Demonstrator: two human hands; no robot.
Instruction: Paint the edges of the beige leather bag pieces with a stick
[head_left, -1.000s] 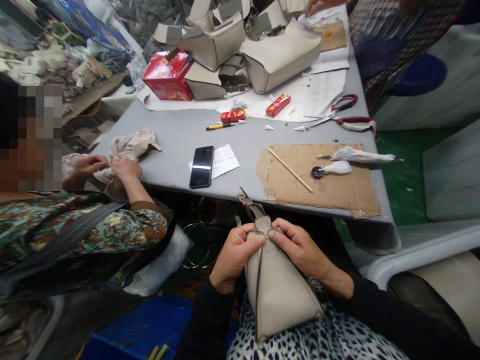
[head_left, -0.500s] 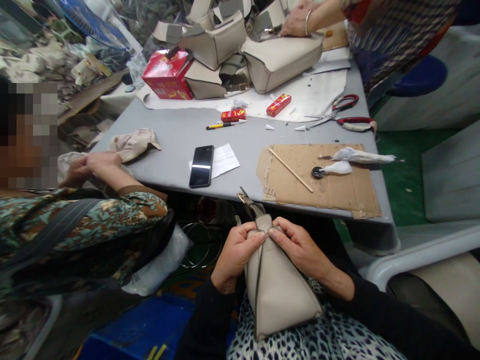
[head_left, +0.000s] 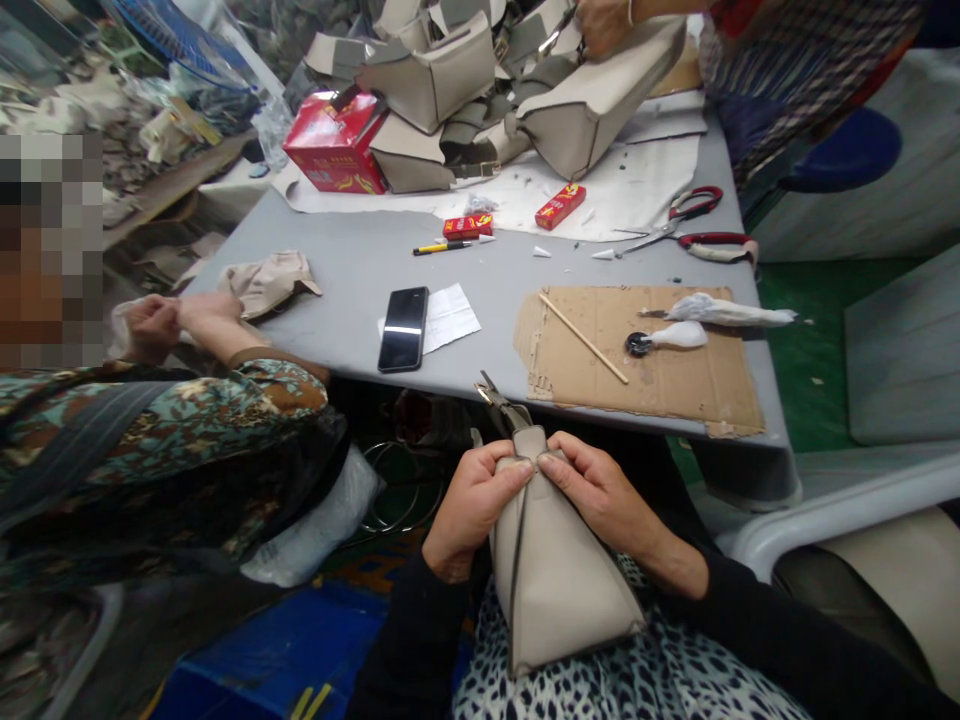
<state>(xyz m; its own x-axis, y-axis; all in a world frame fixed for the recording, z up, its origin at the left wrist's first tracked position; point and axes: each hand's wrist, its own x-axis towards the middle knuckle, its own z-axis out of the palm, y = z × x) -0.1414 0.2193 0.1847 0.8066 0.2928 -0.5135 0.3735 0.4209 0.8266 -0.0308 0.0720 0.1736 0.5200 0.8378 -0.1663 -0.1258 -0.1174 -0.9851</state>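
A beige handbag [head_left: 566, 580] with dark edges rests on my lap, its narrow end pointing toward the table. My left hand [head_left: 480, 495] grips the left side of that end, thumb pressed on top beside the tab. On the other side my right hand [head_left: 600, 495] pinches the bag the same way, the two thumb tips almost meeting. The fingers curl underneath and are partly hidden. A grey strap with a metal buckle [head_left: 491, 393] sticks out beyond the tab, toward the table edge.
On the grey table [head_left: 337, 300] lie a phone [head_left: 403, 330], cardboard [head_left: 652, 380] with a wooden stick [head_left: 585, 340], scissors [head_left: 667, 225], small red boxes [head_left: 560, 206] and several beige bags [head_left: 442, 80]. One co-worker [head_left: 187, 430] handles fabric at left; another co-worker's hand [head_left: 604, 25] is at the back.
My hands and the bag stay nearly still. At the back, the co-worker's hand and the bag there have shifted right and up, the bag now tilted. The left co-worker's hands moved slightly.
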